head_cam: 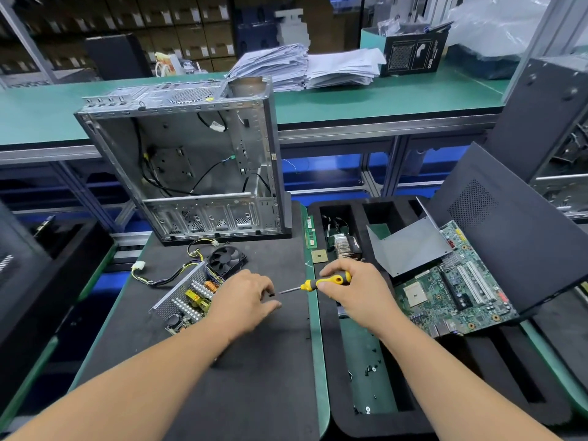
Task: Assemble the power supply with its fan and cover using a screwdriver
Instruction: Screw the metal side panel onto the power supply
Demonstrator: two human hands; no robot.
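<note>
Nearest me, small black screws (370, 370) lie scattered in a green-floored slot of the black foam tray (327, 345) on the right. Above them my right hand (356, 294) wraps its grip around the yellow-and-black handle of the screwdriver (318, 284), whose shaft points left. My left hand (246, 300) meets the tip over the dark mat (254, 377) on the table, fingers curled and pinching something small and dark at the shaft's end; I cannot tell what it is. Just beside the left hand sits the open power supply (184, 302), its perforated metal wall up and its coils and capacitors exposed, with yellow and black wires (152, 278) trailing left. The black fan (227, 260) lies touching the supply's far corner. To the right, a green motherboard (455, 291) rests tilted on the tray, a bent grey metal cover (410, 246) leaning over its far edge and a dark case panel (509, 224) behind it. Farther back the empty computer case (191, 160) stands open toward me, and beyond it paper stacks (305, 66) sit on a green bench (397, 97).
</note>
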